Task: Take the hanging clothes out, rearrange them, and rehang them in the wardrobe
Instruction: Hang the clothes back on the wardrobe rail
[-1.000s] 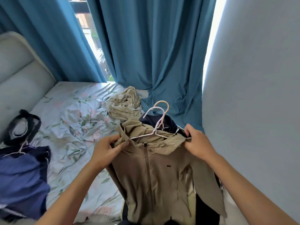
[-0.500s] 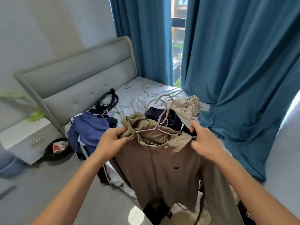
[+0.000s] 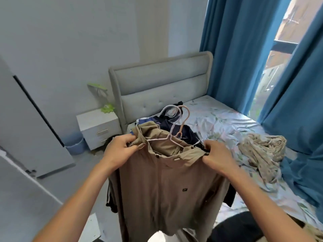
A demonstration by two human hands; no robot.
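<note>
Behind the hands stands a bed (image 3: 227,123) with a grey headboard (image 3: 157,81), blue curtains (image 3: 236,49) at its far side and a white nightstand (image 3: 97,126) beside it. Left hand (image 3: 120,151) and right hand (image 3: 218,156) each grip 1 shoulder of a tan jacket (image 3: 166,189), which hangs in the air in front of the bed on a white hanger (image 3: 167,137). Just behind it a dark garment (image 3: 185,133) hangs, probably on the pink hanger (image 3: 185,119), and a crumpled beige cloth (image 3: 262,151) lies on the bed.
</note>
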